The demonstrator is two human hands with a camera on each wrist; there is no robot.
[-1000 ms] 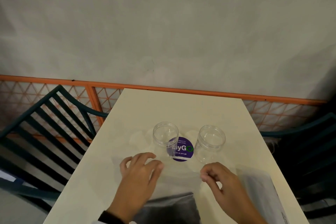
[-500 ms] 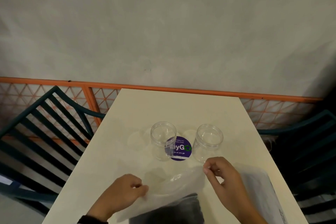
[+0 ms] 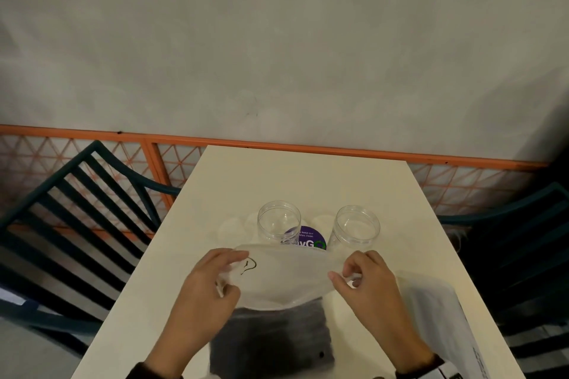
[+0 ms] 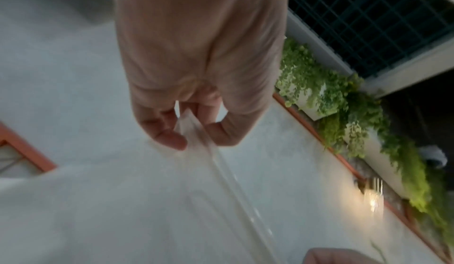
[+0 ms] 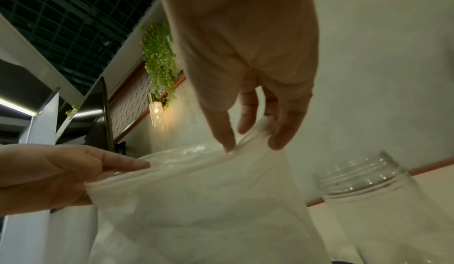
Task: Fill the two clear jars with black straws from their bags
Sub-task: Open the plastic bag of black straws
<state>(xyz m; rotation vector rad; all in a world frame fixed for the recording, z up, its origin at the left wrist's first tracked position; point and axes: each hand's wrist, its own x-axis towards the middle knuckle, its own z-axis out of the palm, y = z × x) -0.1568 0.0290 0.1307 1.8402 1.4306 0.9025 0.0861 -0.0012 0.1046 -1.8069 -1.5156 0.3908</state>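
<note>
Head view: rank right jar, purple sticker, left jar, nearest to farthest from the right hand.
From the right hand:
1. Right jar, just beyond the hand, slightly to its left.
2. Purple sticker, on the table between the jars.
3. Left jar, farthest, past the sticker on the left.

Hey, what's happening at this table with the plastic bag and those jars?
A person is working at a pale table. Both hands pinch the top of a clear bag holding black straws: the left hand grips one side of its mouth, the right hand the other. Just beyond it stand two clear jars, the left jar and the right jar, both open and empty. A second bag lies to the right.
</note>
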